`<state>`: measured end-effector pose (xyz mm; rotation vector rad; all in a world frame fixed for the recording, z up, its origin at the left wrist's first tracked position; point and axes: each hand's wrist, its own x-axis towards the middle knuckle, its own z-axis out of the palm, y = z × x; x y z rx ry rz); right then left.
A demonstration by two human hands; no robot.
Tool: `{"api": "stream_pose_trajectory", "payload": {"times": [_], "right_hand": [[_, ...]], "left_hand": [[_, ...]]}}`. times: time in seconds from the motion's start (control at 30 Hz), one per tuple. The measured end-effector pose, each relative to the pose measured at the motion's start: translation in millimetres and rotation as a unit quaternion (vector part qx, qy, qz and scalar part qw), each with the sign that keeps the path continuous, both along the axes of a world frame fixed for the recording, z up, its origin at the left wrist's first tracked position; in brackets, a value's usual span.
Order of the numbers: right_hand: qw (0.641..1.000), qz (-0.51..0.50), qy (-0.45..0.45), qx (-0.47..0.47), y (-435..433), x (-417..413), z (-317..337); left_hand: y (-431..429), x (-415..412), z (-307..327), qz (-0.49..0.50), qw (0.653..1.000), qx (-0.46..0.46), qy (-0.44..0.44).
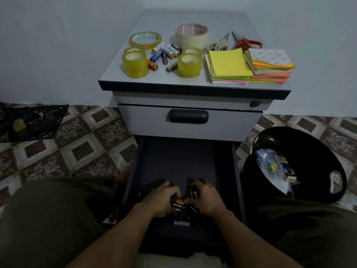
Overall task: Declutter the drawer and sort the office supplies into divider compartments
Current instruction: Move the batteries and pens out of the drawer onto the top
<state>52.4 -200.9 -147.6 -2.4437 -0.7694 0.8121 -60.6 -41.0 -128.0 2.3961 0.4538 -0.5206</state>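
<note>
In the open drawer (173, 161) at six o'clock, the left hand (162, 200) gripped batteries (177, 204); the right hand (205, 200) curled over more (grip too dark to tell).

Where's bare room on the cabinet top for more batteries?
Bare: on the cabinet top, the back strip behind the masking tape, and the front edge between the left tape stack and right tape stack. Crowded: batteries in the middle, sticky notes right.

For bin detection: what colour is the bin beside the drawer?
The bin is black, seen in the head view.
</note>
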Motion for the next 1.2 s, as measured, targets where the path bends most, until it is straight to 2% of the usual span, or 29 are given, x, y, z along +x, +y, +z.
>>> {"api": "stream_pose_trajectory", "payload": {"times": [0.2,0.43,0.7,0.93,1.03,1.2], "right_hand": [[1.0,-0.011,-0.01,0.026,3.2,1.4,3.1],[0.998,-0.047,-0.029,0.011,7.9,-5.7,6.5],[0.993,-0.115,0.015,0.001,13.7,-3.6,2.1],[0.993,-0.108,0.037,0.009,9.3,-4.2,5.3],[0.997,-0.076,0.013,0.009,6.1,-3.2,4.9],[0.995,-0.09,-0.035,-0.007,2.3,-4.5,3.0]], "left_hand": [[2.4,2.3,-2.8,0.021,1.0,-0.001,-0.016],[3.2,4.4,-7.4,0.026,0.999,0.015,-0.03],[5.2,5.3,-14.2,0.03,0.999,0.019,-0.033],[6.6,5.4,-13.3,0.021,0.999,0.014,-0.043],[8.2,5.3,-12.9,0.027,0.998,0.024,-0.059],[10.2,3.0,-11.6,0.036,0.995,0.043,-0.078]]}}
